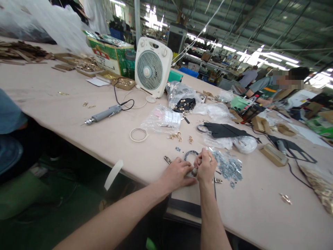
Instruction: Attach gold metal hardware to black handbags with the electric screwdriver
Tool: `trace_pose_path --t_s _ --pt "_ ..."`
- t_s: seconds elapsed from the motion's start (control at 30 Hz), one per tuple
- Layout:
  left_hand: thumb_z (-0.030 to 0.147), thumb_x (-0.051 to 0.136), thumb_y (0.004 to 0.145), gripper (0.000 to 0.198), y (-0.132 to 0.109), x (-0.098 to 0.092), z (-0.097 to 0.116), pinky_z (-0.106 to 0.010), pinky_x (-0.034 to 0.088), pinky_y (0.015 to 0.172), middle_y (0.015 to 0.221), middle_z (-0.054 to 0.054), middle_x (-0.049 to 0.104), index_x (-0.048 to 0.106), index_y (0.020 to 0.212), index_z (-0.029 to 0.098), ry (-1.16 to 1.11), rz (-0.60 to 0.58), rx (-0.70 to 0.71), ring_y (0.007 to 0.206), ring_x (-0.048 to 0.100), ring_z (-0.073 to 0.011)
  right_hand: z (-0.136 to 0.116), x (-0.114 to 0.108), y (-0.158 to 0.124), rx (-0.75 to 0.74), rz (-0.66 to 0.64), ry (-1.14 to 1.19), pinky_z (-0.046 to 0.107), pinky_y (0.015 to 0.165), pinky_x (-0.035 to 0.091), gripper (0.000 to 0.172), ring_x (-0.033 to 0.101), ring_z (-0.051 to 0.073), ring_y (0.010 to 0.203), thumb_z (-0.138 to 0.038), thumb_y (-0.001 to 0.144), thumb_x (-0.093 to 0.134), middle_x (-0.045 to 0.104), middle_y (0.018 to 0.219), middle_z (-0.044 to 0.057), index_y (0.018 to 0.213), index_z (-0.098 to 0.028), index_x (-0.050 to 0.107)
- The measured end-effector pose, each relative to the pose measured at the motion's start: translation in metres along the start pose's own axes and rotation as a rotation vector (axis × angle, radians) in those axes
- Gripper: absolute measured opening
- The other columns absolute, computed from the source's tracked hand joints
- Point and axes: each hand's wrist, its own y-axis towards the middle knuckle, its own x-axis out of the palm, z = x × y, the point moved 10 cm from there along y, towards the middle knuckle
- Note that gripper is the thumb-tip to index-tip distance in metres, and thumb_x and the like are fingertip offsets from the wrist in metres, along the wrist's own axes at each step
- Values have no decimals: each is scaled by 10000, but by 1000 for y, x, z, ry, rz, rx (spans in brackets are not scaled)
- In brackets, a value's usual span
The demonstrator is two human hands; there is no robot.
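Observation:
Both my hands meet at the near edge of a long beige table (78, 114). My left hand (177, 172) lies with its fingers curled, pressing down on a small part next to a dark ring-shaped strap (189, 153). My right hand (205, 167) is closed in a fist around a small tool or part that I cannot name, its tip pointing down between the two hands. A small metal clip (167, 159) lies just left of my left hand. A heap of small silvery metal pieces (230, 167) sits right beside my right hand.
A white box fan (152, 66) stands further back, with a grey electric screwdriver (104, 114) and its cable to the left. Plastic bags (163, 119) of parts, black leather pieces (223, 130) and a white ring (138, 134) lie mid-table. A seated person (270, 88) works at the far right; another person's sleeve (10, 118) is at my left.

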Motion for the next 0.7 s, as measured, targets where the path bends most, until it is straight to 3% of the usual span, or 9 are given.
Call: trace_pose_path --t_s 0.2,0.3,0.5,0.57,0.7 --pt "335 740 907 202 1 1 5 -381 468 909 1125 -40 746 705 1050 196 0 -34 16 972 659 -205 -14 -4 -30 -259 -79 -210 255 516 401 464 456 104 504 -416 998 591 496 549 -41 597 -203 496" --pt "372 732 909 214 3 0 6 -383 457 922 1141 -41 745 706 1035 201 2 -47 -4 991 665 -209 -25 -8 -32 -274 -97 -41 249 462 352 435 421 100 459 -366 1001 579 453 530 -55 611 -215 463" --pt "423 743 891 233 5 2 5 -386 440 912 1084 -39 748 693 943 202 33 -45 -20 955 664 -209 -79 -11 -21 -395 -85 239 214 389 258 335 312 81 392 -311 985 554 340 508 -92 674 -224 464" --pt "420 735 892 229 4 3 4 -389 441 913 1094 -38 747 697 961 204 31 -35 -20 959 662 -211 -74 -6 -20 -383 -111 191 218 393 274 354 328 80 392 -328 988 552 351 508 -90 663 -227 451" --pt "376 724 888 204 4 5 3 -388 451 902 1071 -37 749 714 1014 216 28 -45 -22 934 649 -214 -26 3 -21 -187 -146 -18 232 417 305 420 370 84 414 -370 988 583 408 502 -75 625 -228 425"
